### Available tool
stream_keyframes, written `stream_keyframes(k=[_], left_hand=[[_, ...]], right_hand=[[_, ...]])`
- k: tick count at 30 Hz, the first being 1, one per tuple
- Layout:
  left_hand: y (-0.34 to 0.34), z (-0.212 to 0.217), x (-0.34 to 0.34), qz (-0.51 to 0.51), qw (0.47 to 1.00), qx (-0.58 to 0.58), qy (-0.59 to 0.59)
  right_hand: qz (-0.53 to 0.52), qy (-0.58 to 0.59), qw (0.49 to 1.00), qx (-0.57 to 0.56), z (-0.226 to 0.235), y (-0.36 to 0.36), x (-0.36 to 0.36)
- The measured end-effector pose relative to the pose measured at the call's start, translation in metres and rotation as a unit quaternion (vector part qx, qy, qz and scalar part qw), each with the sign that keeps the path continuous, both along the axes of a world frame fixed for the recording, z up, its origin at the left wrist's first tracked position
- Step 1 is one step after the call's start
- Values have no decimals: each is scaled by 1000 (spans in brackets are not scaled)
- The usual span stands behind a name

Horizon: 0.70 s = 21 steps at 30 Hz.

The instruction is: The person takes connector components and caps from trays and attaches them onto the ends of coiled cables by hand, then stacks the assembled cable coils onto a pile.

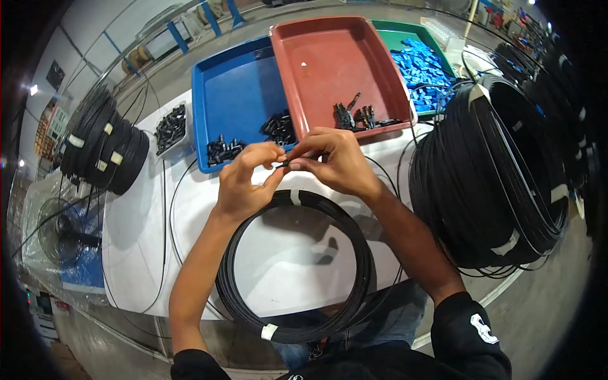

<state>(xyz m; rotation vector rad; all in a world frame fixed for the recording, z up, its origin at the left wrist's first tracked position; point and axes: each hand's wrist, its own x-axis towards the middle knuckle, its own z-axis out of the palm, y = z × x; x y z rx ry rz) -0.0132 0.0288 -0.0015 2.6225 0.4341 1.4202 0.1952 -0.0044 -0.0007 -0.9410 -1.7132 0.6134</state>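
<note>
My left hand [246, 183] and my right hand [341, 163] meet above the table, just in front of the trays. Thumb and fingers of both pinch a small black piece [284, 164], which looks like a cable connector; the fingers cover most of it. Beneath my hands lies a coil of black cable [229, 273], bound with pale tape and reaching over the table's front edge. A thin black cable end curves away near my right wrist, though whether it joins the held piece I cannot tell.
Beyond my hands stand a blue tray [244, 66] and a red tray [329, 54] with black connectors, and a green tray [405, 26] of blue clips. A clear bin [183, 142] holds black parts. Cable coils stack at left [107, 149] and right [462, 183] of the white table [136, 253].
</note>
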Motion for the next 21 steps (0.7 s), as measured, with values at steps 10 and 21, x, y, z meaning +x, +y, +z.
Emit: stream_keyframes(k=[10, 21], left_hand=[[-1, -2, -10, 10, 996, 61, 68], [43, 75, 64, -13, 969, -82, 233]], right_hand=[[5, 16, 999, 29, -17, 2, -14], [58, -23, 997, 42, -44, 17, -20]])
